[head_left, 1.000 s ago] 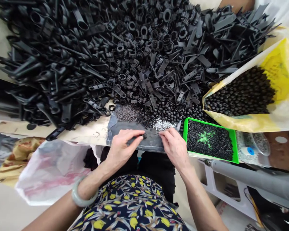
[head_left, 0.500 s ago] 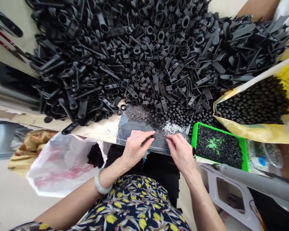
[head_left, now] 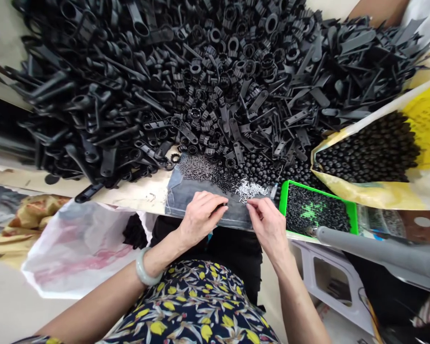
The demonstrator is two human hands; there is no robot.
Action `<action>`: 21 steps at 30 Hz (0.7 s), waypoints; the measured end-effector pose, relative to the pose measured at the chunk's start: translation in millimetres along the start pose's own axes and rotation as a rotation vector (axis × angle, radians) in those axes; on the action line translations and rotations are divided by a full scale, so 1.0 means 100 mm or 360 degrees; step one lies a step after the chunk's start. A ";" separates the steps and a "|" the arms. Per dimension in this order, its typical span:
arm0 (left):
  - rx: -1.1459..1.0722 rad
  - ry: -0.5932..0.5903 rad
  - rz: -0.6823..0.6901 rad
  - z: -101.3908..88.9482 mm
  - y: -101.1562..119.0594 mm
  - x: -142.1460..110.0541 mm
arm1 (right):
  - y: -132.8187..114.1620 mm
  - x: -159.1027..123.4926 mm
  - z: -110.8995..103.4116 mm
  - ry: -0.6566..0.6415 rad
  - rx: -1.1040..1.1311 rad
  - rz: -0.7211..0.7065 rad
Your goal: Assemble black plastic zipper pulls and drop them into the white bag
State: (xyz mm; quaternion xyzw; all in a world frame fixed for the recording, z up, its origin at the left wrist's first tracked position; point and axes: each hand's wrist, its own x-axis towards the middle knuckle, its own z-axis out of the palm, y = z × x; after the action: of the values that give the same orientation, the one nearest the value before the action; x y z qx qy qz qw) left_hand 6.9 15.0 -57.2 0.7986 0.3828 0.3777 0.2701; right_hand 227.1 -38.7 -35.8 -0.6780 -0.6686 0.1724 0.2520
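My left hand [head_left: 200, 217] rests on a grey denim mat [head_left: 186, 198] at the table's near edge, fingers pinched on a small black ring part [head_left: 225, 205]. My right hand [head_left: 268, 222] is just right of it, fingertips pinched together at the edge of a little heap of small silver pins [head_left: 251, 188]; whether a pin is between them is too small to see. A patch of tiny dark springs [head_left: 200, 167] lies just beyond the mat.
A huge pile of black plastic levers and rings [head_left: 200, 81] covers the table. A yellow bag of black caps [head_left: 372, 143] lies right; a green tray of small black parts [head_left: 318, 212] sits beside my right hand. A grey tool handle [head_left: 372, 251] crosses lower right; a white bag [head_left: 79, 248] hangs left.
The view has shifted slightly. Both hands stay on the mat; my right fingertips have closed in toward the silver pins, and the left keeps its pinch on the ring part.
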 end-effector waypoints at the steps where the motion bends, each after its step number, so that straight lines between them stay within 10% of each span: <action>1: -0.0039 0.0003 -0.0007 0.00 -0.01 0.00 | -0.01 0.00 0.00 -0.0013 0.0010 -0.0003; 21: 0.0139 -0.0040 0.0032 -0.07 -0.05 0.03 | -0.03 0.24 0.03 -0.0326 -0.0447 -0.0182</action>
State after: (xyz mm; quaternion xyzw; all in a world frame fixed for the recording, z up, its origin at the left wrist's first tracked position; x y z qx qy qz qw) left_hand -0.2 21.4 -55.8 0.8181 0.3876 0.3533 0.2359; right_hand 224.1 -14.5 -34.3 -0.6464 -0.7456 0.1309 0.0948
